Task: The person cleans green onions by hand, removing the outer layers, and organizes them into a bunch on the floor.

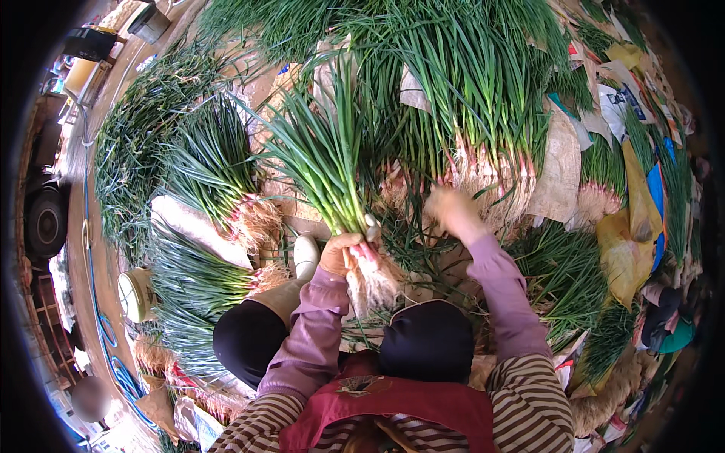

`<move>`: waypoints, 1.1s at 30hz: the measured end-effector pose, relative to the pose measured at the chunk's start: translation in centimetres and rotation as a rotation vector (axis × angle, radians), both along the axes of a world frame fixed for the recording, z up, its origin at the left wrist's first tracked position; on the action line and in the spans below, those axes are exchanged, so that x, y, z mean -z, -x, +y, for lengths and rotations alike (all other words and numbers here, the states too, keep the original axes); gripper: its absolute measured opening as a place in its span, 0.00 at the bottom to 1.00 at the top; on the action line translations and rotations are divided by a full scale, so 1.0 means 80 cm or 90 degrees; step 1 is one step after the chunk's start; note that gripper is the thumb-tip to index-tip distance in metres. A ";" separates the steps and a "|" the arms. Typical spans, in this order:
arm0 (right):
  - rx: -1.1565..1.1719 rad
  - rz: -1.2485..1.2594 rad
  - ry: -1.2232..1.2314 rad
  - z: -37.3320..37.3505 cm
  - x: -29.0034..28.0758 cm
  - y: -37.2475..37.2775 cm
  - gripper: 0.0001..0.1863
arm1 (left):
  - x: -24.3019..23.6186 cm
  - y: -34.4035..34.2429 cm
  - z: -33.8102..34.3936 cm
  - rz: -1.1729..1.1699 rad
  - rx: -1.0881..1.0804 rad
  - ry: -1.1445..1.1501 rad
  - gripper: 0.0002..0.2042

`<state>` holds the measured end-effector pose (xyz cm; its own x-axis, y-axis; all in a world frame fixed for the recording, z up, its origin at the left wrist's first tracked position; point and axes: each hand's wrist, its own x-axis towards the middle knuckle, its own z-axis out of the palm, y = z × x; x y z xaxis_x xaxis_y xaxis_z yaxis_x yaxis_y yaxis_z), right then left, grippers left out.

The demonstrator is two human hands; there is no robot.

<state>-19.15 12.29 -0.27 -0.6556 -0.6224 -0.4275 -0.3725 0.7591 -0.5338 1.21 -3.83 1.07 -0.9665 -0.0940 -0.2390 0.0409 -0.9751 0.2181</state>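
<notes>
My left hand grips a bunch of green onions, its leaves pointing up and its pinkish stems and pale roots hanging by my knees. My right hand, smeared by motion, is raised to the right of that bunch, near the roots of a large pile of onions; its fingers are too blurred to read. To the left lie two smaller piles with roots toward me. Loose leaves lie between my hands and under the right arm.
More onions and sacks lie around me at right. A white boot shows beside my left hand. At left are a pale bucket, blue hose and vehicle wheel. Dark clothing shows at far right.
</notes>
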 end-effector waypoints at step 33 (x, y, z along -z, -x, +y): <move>-0.300 0.000 -0.348 -0.022 0.036 -0.065 0.19 | -0.004 0.024 0.022 0.059 0.086 -0.168 0.12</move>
<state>-13.99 10.50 -3.15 -0.3698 -0.5365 -0.7586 -0.7260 0.6763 -0.1244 -0.68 -2.07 1.38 -0.9848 0.0909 -0.1479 -0.0857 -0.9955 -0.0412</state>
